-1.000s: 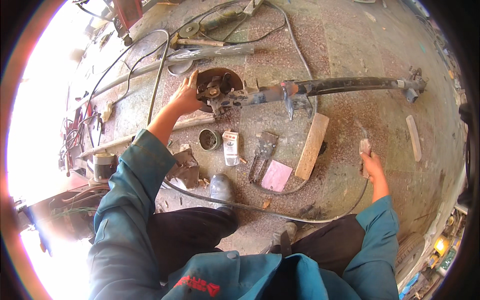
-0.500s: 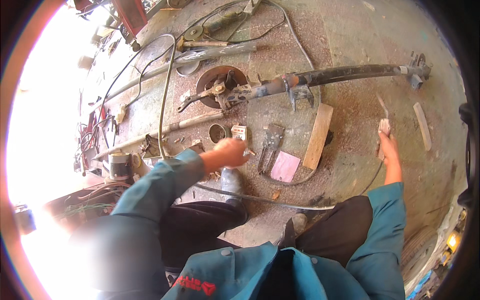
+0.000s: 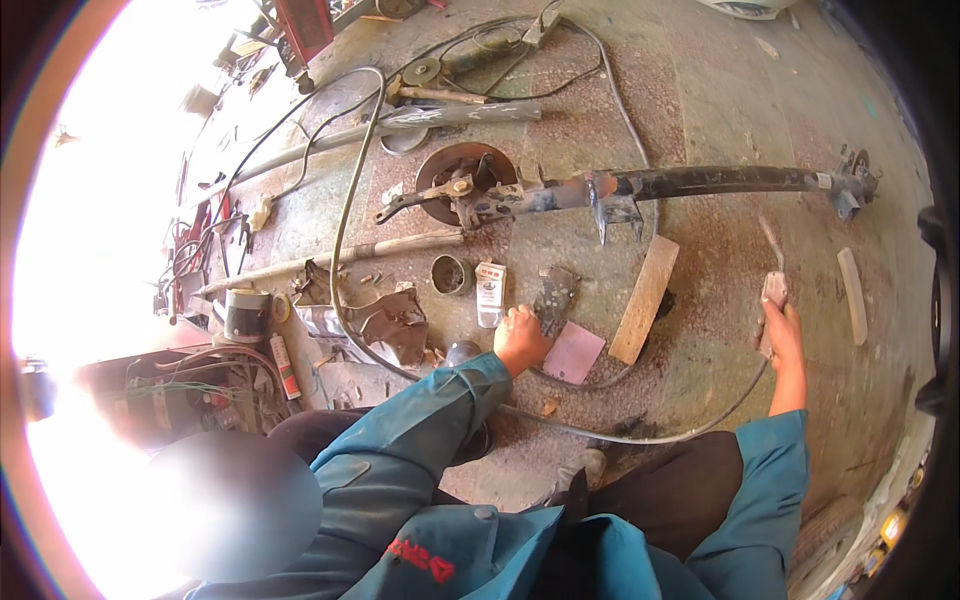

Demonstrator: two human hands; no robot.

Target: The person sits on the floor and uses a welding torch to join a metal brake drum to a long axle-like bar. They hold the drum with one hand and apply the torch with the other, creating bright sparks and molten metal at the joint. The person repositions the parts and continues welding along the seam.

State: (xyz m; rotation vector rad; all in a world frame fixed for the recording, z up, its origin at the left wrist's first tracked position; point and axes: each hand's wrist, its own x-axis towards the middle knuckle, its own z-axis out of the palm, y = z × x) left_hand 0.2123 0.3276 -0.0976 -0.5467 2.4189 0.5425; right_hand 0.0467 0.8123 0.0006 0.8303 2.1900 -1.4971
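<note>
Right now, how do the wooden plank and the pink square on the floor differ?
The wooden plank is long, narrow and pale brown; the pink square is short and thin like a sheet. The plank lies clear of both hands, while the square lies right beside the left hand. Both lie flat on the concrete floor.

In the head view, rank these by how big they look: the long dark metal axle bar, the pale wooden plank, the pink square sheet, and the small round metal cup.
1. Long dark metal axle bar
2. Pale wooden plank
3. Pink square sheet
4. Small round metal cup

The fisheye lens bends and shrinks things near the rim, so this ranks apparent size only.
</note>
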